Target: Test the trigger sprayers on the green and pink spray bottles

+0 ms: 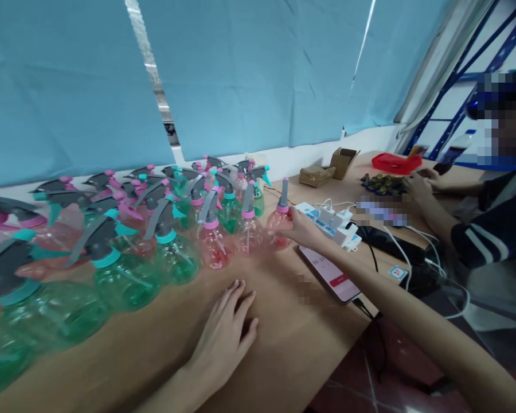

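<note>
My left hand (226, 327) rests on the brown tabletop (284, 344), fingers stretched out and a little apart, holding nothing. At the right end of the front row, my right hand (300, 229) is closed around the body of a pink spray bottle (278, 228) with a grey trigger head and pink collar. Beside it stands another pink spray bottle (248, 232). Further left come a red-tinted pink bottle (215, 246) and a green spray bottle (178, 258) with a turquoise collar. Several more pink and green bottles crowd behind and to the left.
Right of my right hand lie a phone (330, 274) and a white power strip (327, 221) with plugs and cables. Cardboard boxes (344, 163) and a red tray (396, 164) stand further back. Another person's hands (419, 186) are at a dark clustered pile (382, 184). A blue curtain (241, 74) hangs behind.
</note>
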Action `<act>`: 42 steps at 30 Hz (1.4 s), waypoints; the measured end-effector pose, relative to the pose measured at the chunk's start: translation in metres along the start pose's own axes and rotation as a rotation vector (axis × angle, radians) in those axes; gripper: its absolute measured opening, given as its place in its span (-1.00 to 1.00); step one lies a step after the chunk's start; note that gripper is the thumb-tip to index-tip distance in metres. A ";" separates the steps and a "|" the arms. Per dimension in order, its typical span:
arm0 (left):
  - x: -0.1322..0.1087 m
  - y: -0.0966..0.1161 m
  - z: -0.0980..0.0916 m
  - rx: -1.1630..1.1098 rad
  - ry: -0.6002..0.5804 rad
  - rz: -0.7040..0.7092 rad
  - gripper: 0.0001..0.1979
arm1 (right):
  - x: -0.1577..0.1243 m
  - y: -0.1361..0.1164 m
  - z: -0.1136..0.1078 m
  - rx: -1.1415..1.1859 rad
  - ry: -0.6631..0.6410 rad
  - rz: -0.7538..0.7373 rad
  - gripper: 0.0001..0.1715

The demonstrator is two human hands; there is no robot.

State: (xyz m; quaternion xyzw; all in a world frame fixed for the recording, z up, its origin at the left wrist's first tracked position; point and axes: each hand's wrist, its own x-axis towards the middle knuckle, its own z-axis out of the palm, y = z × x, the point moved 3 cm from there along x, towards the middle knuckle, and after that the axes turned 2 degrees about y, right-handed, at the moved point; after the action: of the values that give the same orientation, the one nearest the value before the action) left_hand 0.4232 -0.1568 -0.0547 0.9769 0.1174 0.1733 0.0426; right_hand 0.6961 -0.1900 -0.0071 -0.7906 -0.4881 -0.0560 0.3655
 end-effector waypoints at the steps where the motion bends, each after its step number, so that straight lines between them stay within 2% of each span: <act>1: 0.000 0.000 0.001 0.005 -0.003 0.004 -0.61 | 0.002 0.001 0.002 0.005 -0.003 -0.003 -0.24; 8: 0.000 -0.002 0.004 0.023 0.017 0.022 -0.61 | 0.012 0.006 0.008 0.048 -0.026 -0.029 -0.18; 16: -0.002 -0.004 0.006 0.023 0.060 0.019 -0.60 | 0.011 0.002 0.007 0.113 -0.038 -0.069 -0.09; 22: -0.001 -0.008 0.006 -0.053 0.024 -0.018 -0.59 | -0.019 -0.006 -0.009 0.083 0.088 0.008 -0.02; 25: 0.002 -0.007 0.001 -0.110 0.014 -0.066 -0.60 | -0.047 -0.018 -0.022 0.103 0.148 0.012 -0.13; 29: 0.006 -0.004 -0.017 -0.189 0.025 -0.113 -0.60 | -0.079 -0.054 -0.023 0.255 0.059 -0.105 -0.35; 34: -0.013 -0.012 -0.053 -0.258 0.076 -0.213 -0.62 | -0.097 -0.117 0.007 0.443 -0.148 -0.216 -0.56; 38: -0.060 -0.032 -0.090 -0.270 0.104 -0.346 -0.62 | -0.106 -0.174 0.041 0.551 -0.298 -0.315 -0.64; 42: -0.132 -0.059 -0.134 -0.307 0.160 -0.588 -0.65 | -0.119 -0.233 0.078 0.576 -0.460 -0.411 -0.62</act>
State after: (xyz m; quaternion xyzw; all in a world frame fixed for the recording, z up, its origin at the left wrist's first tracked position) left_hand 0.2435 -0.1260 0.0203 0.8668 0.3693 0.2454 0.2281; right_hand 0.4242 -0.1676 0.0057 -0.5343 -0.7002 0.1888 0.4342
